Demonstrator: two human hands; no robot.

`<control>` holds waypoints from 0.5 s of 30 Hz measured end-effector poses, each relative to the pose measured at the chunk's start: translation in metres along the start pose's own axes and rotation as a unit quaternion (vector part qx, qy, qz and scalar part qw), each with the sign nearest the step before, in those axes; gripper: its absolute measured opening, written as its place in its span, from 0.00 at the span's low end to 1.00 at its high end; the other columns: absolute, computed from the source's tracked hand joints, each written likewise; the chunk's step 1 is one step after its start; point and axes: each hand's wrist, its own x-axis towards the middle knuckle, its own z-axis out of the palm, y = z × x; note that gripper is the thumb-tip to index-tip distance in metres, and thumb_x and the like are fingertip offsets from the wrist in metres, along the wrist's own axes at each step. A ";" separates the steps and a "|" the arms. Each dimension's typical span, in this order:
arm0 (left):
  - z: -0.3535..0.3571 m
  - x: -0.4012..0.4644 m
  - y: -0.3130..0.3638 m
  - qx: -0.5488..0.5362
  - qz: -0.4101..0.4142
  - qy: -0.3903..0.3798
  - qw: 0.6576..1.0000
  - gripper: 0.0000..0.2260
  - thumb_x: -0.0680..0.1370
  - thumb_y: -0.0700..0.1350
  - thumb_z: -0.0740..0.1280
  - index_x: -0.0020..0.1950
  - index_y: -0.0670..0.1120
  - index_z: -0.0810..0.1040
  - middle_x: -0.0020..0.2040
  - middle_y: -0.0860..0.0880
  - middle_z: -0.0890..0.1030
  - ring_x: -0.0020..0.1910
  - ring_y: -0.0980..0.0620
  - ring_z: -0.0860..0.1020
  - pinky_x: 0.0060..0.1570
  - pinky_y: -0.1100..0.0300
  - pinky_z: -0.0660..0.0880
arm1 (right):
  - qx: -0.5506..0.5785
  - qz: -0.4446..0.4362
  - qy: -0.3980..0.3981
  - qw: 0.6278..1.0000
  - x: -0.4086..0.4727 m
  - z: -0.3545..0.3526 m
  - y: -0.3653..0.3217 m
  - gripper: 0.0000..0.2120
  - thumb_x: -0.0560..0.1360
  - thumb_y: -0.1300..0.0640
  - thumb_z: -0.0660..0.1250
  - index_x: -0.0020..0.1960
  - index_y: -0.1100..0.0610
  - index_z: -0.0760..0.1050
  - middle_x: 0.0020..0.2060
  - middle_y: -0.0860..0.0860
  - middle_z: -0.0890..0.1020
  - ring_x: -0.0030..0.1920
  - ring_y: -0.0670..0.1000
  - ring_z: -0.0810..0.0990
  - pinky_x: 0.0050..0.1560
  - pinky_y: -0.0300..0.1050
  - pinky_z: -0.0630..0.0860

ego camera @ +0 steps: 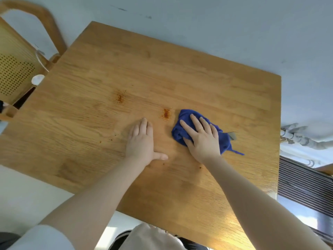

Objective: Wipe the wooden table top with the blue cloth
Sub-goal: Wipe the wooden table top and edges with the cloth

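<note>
Fingers (195,123) of the right hand (202,139) are spread flat and pressed down on the blue cloth (183,121), not clenched, palm on top; a ring shows on one of them. Cloth is bunched, lying on the wooden counter (162,69) right of centre, w/ a thin loose strand trailing out toward the right edge and a small grey tag sticking out beside it. Left hand (142,141) lies flat on the bare wood just left of the cloth, fingers together & straight, thumb out to the side, holding nothing.

Two reddish-brown stains on the wood: near stain (165,114) sits just beyond the gap between the hands, close to the cloth's left edge but not under it; far stain (120,97) is further left & further away. A few small specks near the left hand and by the right wrist.

Wooden chair (19,65) w/ a perforated back stands at the far-left corner, touching or nearly touching the counter edge; can't tell which. Pale floor around. Slatted grille (304,184) at right.
</note>
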 end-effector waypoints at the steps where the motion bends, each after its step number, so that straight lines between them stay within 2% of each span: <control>1: 0.000 -0.001 0.001 -0.008 -0.003 0.002 1.000 0.56 0.62 0.69 0.69 0.76 0.43 0.43 0.77 0.46 0.43 0.76 0.44 0.46 0.73 0.51 0.46 | -0.004 -0.029 0.001 1.000 -0.012 0.005 -0.004 0.22 0.77 0.42 0.49 0.71 0.39 0.59 0.74 0.50 0.62 0.73 0.58 0.60 0.69 0.59 0.56; 4: -0.002 -0.002 0.002 -0.017 -0.010 0.005 1.000 0.55 0.63 0.68 0.70 0.77 0.44 0.43 0.78 0.47 0.43 0.76 0.46 0.45 0.73 0.53 0.45 | -0.008 -0.073 -0.020 0.997 -0.027 0.005 -0.009 0.23 0.74 0.42 0.49 0.69 0.40 0.64 0.70 0.51 0.69 0.68 0.60 0.69 0.65 0.61 0.64; 6: -0.003 -0.001 0.002 -0.015 -0.011 0.008 1.000 0.56 0.63 0.68 0.70 0.77 0.43 0.43 0.78 0.47 0.43 0.76 0.46 0.45 0.74 0.53 0.44 | -0.011 -0.087 -0.028 0.996 -0.010 -0.002 -0.002 0.24 0.75 0.40 0.48 0.70 0.38 0.61 0.72 0.50 0.65 0.71 0.59 0.63 0.68 0.59 0.59; 9: -0.001 0.000 0.002 -0.013 -0.016 0.004 1.000 0.56 0.63 0.69 0.69 0.77 0.44 0.42 0.77 0.47 0.42 0.76 0.47 0.44 0.73 0.53 0.43 | 0.014 -0.017 -0.022 1.000 0.026 -0.010 0.007 0.22 0.79 0.42 0.50 0.72 0.37 0.53 0.76 0.48 0.54 0.75 0.55 0.51 0.71 0.55 0.48; 12: 0.000 -0.001 0.000 -0.022 -0.017 0.004 1.000 0.56 0.63 0.69 0.69 0.77 0.44 0.42 0.77 0.48 0.41 0.76 0.46 0.44 0.73 0.52 0.42 | 0.023 0.027 -0.017 0.999 0.037 -0.012 0.004 0.22 0.80 0.44 0.50 0.73 0.37 0.52 0.76 0.48 0.51 0.75 0.55 0.48 0.72 0.55 0.46; 15: -0.001 -0.005 0.001 -0.023 -0.020 0.003 1.000 0.55 0.63 0.68 0.70 0.77 0.44 0.43 0.77 0.48 0.41 0.76 0.47 0.44 0.73 0.52 0.42 | 0.004 0.002 -0.020 1.000 0.010 -0.009 -0.007 0.23 0.80 0.45 0.52 0.73 0.38 0.51 0.76 0.49 0.51 0.75 0.55 0.48 0.72 0.55 0.47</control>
